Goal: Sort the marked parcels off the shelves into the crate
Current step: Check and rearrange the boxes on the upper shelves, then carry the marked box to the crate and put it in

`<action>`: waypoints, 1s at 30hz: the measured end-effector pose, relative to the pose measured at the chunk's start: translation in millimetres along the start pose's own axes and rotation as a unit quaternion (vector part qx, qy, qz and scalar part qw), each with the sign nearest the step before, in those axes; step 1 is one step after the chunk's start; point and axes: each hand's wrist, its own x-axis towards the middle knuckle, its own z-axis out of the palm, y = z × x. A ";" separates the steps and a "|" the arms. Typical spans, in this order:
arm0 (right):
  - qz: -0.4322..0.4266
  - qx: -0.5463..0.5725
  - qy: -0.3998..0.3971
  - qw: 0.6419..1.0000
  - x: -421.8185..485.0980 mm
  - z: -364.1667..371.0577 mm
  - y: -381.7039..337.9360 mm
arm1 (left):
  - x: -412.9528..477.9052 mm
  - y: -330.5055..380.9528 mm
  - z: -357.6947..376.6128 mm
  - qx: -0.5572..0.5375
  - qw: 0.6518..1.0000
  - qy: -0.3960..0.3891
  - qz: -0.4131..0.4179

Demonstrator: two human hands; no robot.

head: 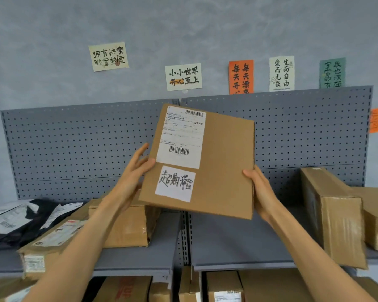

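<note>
- A flat brown cardboard parcel (225, 162) is held up in the air, tilted slightly clockwise, with its broad face turned to the camera.
- A white printed shipping label (181, 138) is stuck on its upper left, and a white handwritten sticker (175, 184) sits just below that.
- The parcel's left edge is grasped by the left hand (133, 175), with the thumb laid on the front face and the fingers stretched up behind.
- The right edge is gripped low down by the right hand (260, 190), thumb in front and fingers hidden behind the card.
- The parcel is framed against a grey perforated back panel (74, 149), above a grey metal shelf (238, 243).
- A squat taped cardboard box (129, 229) is seen on the shelf under the left hand, with a long cardboard carton (52, 238) and a black plastic mailer bag (20, 225) further left.
- A tall brown cardboard box (334, 219) stands on the shelf to the right.
- Paper notes with brush lettering (108, 56) are stuck to the wall above.
</note>
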 end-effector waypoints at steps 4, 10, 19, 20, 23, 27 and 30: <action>-0.027 -0.024 -0.010 0.999 -7.2 -13.3 -6.9 | 0.1 -12.1 27.1 -0.093 0.995 -0.015 0.016; -0.079 -0.074 0.018 0.994 -37.3 -33.4 -23.1 | 1.9 -29.4 55.1 -0.114 0.993 -0.031 0.015; -0.123 -0.161 0.163 0.965 -127.9 -62.6 -66.3 | 4.2 -34.9 127.1 -0.186 0.969 -0.163 0.026; -0.123 -0.172 0.185 0.960 -143.9 -66.7 -70.7 | 0.8 -36.4 138.7 -0.196 0.963 -0.182 0.021; -0.127 -0.221 0.251 0.934 -203.8 -77.0 -81.5 | -20.5 -41.5 179.2 -0.224 0.940 -0.255 0.002; -0.123 -0.281 0.358 0.882 -313.1 -83.2 -96.9 | -80.3 -45.6 244.0 -0.264 0.888 -0.375 -0.020; -0.115 -0.315 0.450 0.828 -411.2 -81.1 -115.6 | -147.4 -35.3 299.9 -0.286 0.843 -0.454 -0.041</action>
